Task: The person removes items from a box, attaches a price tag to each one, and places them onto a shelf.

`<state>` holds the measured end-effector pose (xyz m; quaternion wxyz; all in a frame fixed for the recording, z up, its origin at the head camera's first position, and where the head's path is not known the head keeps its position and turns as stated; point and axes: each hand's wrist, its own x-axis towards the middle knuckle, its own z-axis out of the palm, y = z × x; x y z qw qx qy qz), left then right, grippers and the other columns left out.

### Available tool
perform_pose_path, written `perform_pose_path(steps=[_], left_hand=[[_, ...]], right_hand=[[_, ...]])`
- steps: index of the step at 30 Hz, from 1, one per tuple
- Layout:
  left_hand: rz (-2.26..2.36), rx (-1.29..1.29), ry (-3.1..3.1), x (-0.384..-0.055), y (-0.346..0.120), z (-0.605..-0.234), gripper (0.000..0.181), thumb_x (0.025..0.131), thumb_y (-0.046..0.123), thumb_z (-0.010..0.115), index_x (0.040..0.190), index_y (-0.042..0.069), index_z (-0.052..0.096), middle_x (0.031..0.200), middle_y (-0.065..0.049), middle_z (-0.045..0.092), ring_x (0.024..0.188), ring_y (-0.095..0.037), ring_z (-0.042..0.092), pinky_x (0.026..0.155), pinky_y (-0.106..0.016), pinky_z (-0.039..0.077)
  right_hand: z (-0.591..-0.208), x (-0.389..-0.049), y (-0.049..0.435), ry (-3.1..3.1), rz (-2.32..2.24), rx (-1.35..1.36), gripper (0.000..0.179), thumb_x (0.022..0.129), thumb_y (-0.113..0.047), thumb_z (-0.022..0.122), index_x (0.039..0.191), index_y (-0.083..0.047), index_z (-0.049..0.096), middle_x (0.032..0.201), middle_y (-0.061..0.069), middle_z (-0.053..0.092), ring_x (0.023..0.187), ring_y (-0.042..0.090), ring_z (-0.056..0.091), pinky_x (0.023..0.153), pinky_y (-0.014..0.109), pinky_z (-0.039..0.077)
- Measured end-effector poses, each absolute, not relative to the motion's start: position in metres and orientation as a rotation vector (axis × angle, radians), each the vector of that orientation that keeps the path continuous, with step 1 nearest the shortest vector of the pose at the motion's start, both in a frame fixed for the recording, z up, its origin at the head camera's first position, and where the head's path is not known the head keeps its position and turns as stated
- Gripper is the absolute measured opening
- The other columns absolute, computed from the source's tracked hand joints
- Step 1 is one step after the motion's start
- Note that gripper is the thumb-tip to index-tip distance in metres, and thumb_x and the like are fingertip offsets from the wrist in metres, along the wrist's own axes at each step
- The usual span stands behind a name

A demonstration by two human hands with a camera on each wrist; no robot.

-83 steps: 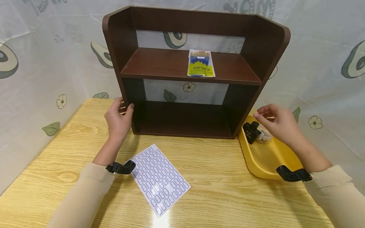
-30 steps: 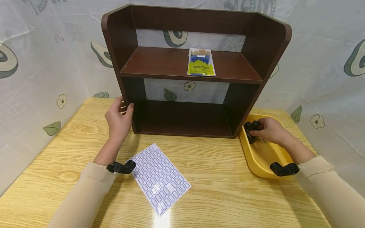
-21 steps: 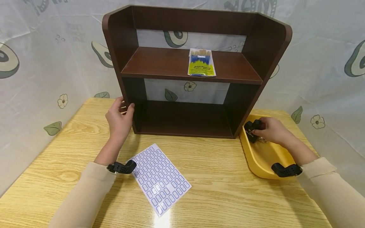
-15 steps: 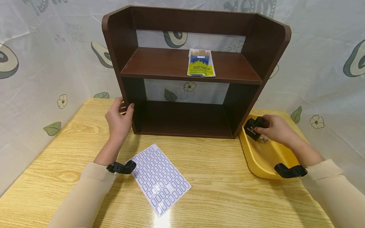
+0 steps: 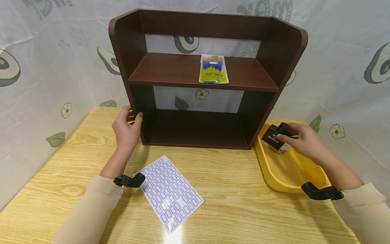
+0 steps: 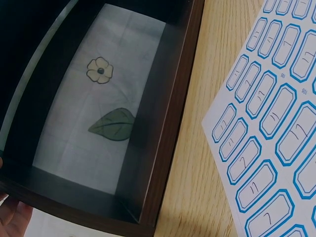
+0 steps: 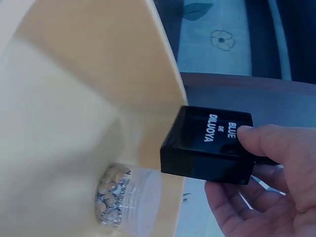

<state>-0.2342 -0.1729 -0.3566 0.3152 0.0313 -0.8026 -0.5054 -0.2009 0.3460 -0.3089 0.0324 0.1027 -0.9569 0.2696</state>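
Note:
A black square perfume bottle (image 5: 272, 136) is tilted above the yellow tray (image 5: 264, 169); white lettering shows on its face in the right wrist view. My right hand (image 5: 307, 139) holds it, the thumb (image 7: 266, 140) on the lettered face and the fingers on the other side. In the tray, below the bottle, lies a clear round jar (image 7: 143, 197) of small metal pieces, perhaps thumbtacks. My left hand (image 5: 125, 128) grips the left side panel of the dark brown two-tier shelf (image 5: 207, 84), thumb at the front edge and fingers outside. In the left wrist view only some fingertips (image 6: 17, 217) show.
A packet of artist brushes (image 5: 214, 69) lies on the shelf's upper board. On the wooden table (image 5: 231, 189), in front of the shelf, rests a sheet of blue-bordered labels (image 5: 170, 193). The tray stands close against the shelf's right side. A printed cloth hangs behind.
My right hand has reached down into the tray, taken hold of the perfume bottle and raised it, tilting it and uncovering more of the jar. My left hand has stayed on the shelf.

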Motion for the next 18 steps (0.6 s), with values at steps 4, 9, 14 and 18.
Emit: perform_pose_path(steps=[4, 9, 14, 18], left_hand=[[-1.317, 0.086, -2.119, -0.234, -0.173, -0.357, 0.028, 0.102, 0.014, 0.064, 0.128, 0.004, 0.068, 0.119, -0.020, 0.075, 0.105, -0.036, 0.073, 0.091, -0.044, 0.061], [-1.321, 0.083, -2.116, -0.235, -0.173, -0.358, 0.028, 0.102, 0.014, 0.064, 0.128, 0.004, 0.068, 0.120, -0.021, 0.075, 0.105, -0.036, 0.074, 0.093, -0.048, 0.062], [-1.330, 0.089, -2.111, -0.235, -0.173, -0.357, 0.029, 0.102, 0.014, 0.064, 0.129, 0.004, 0.068, 0.122, -0.021, 0.074, 0.106, -0.037, 0.072, 0.096, -0.054, 0.061], [-1.334, 0.083, -2.111, -0.236, -0.172, -0.357, 0.029, 0.102, 0.013, 0.064, 0.129, 0.004, 0.068, 0.121, -0.022, 0.074, 0.106, -0.037, 0.073, 0.096, -0.054, 0.061]], right_hand=[[-0.306, -0.195, 0.346, -2.955, 0.869, 0.298, 0.041, 0.105, -0.025, 0.063, 0.128, 0.009, 0.061, 0.117, 0.028, 0.067, 0.107, 0.039, 0.065, 0.068, 0.017, 0.052], [-0.301, -0.189, 0.343, -2.969, 0.887, 0.284, 0.043, 0.105, -0.026, 0.064, 0.130, 0.008, 0.060, 0.115, 0.021, 0.068, 0.102, 0.023, 0.069, 0.069, 0.016, 0.054], [-0.296, -0.181, 0.334, -2.943, 0.896, 0.346, 0.029, 0.103, -0.024, 0.068, 0.115, 0.002, 0.065, 0.101, 0.011, 0.066, 0.084, -0.001, 0.065, 0.065, 0.021, 0.054], [-0.293, -0.173, 0.325, -2.933, 0.913, 0.407, 0.023, 0.102, -0.021, 0.069, 0.111, 0.000, 0.066, 0.100, 0.012, 0.067, 0.083, 0.000, 0.069, 0.065, 0.022, 0.056]])
